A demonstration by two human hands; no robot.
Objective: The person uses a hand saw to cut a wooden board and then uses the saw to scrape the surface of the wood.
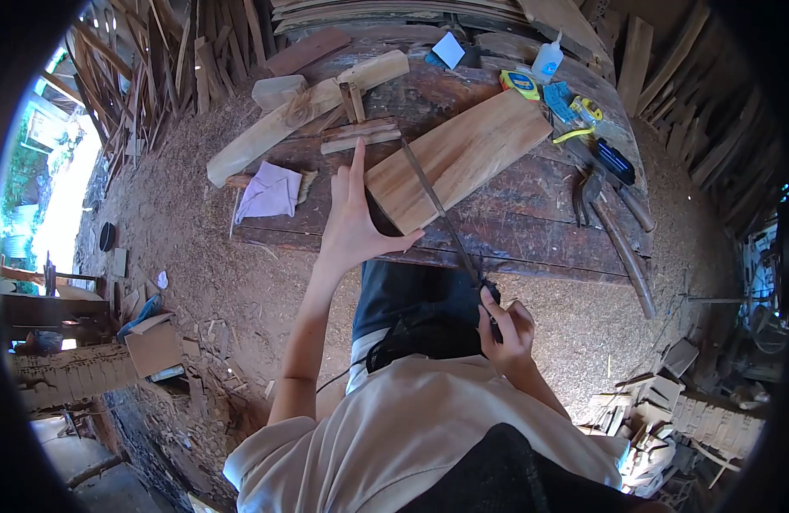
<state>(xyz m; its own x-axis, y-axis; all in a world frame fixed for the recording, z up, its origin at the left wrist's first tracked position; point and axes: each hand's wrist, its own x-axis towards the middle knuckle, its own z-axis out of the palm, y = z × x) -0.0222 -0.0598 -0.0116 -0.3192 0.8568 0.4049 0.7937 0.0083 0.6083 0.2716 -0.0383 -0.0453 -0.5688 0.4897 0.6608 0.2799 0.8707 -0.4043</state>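
Note:
A wide wooden board (471, 154) lies at a slant on the dark workbench (531, 222). My left hand (353, 218) is at its near left end, thumb and forefinger spread wide. The thumb reaches the board's near corner, and the forefinger points up to a short wood strip (360, 137). My right hand (507, 329) is closed round the black handle of a long, thin, dark file-like tool (437, 201). Its narrow shaft slants up and left across the board's near end, with the tip close to the wood strip.
Left on the bench are a long timber piece (274, 128) and a purple cloth (270, 190). A tape measure (521, 83), a white bottle (548, 60), a black case (615, 160) and a hammer (621, 248) lie right. Wood offcuts (219, 64) lean behind.

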